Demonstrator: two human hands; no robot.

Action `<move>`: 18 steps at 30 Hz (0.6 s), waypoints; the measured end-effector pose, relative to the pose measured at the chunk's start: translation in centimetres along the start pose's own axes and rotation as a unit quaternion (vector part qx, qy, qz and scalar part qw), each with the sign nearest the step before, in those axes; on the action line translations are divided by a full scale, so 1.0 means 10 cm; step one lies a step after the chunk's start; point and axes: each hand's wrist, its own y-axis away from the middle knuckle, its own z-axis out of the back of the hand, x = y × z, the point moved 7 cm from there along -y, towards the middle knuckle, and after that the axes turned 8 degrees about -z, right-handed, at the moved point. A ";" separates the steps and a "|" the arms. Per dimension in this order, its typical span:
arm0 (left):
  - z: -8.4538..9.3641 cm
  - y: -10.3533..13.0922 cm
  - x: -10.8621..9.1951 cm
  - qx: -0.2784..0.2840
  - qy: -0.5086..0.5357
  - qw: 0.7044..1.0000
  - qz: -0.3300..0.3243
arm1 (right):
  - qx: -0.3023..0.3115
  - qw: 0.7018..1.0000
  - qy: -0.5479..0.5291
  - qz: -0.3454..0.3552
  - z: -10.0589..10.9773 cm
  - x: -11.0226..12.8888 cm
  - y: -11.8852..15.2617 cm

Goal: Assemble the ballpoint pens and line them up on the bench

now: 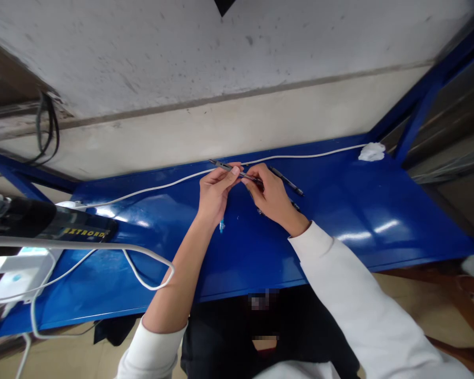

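Between my hands, above the blue tabletop, is a slim dark pen with its narrow end pointing up and left. My left hand pinches it near that end. The fingers of my right hand close around its other end, where a thin, clear-looking length shows between the hands. Whether the pen is in one piece I cannot tell. Just beyond my right hand lies a black pen. Another dark pen is partly covered by that hand. Beside my left wrist a light-blue pen end shows.
A white cable runs along the table's back edge to a crumpled white piece. On the left are a black cylindrical device, a white box-like item and looped white cables, one crossing near my left forearm. Blue frame posts stand right.
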 end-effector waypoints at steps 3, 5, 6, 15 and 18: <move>0.01 0.00 0.01 -0.002 0.000 1.000 0.004 | 0.015 1.000 0.005 0.005 -0.03 0.00 0.00; 0.01 0.00 0.01 -0.002 0.002 1.000 0.003 | 0.019 1.000 0.004 0.003 -0.04 0.01 0.01; 0.01 -0.01 0.01 -0.003 0.004 1.000 0.002 | 0.015 1.000 0.002 0.000 -0.03 0.01 0.01; -0.01 0.00 0.00 -0.003 0.013 1.000 0.009 | 0.038 0.999 0.010 -0.011 -0.05 -0.01 0.02; -0.01 0.00 0.01 -0.002 0.016 1.000 0.009 | 0.051 0.998 0.020 -0.024 -0.07 -0.02 0.03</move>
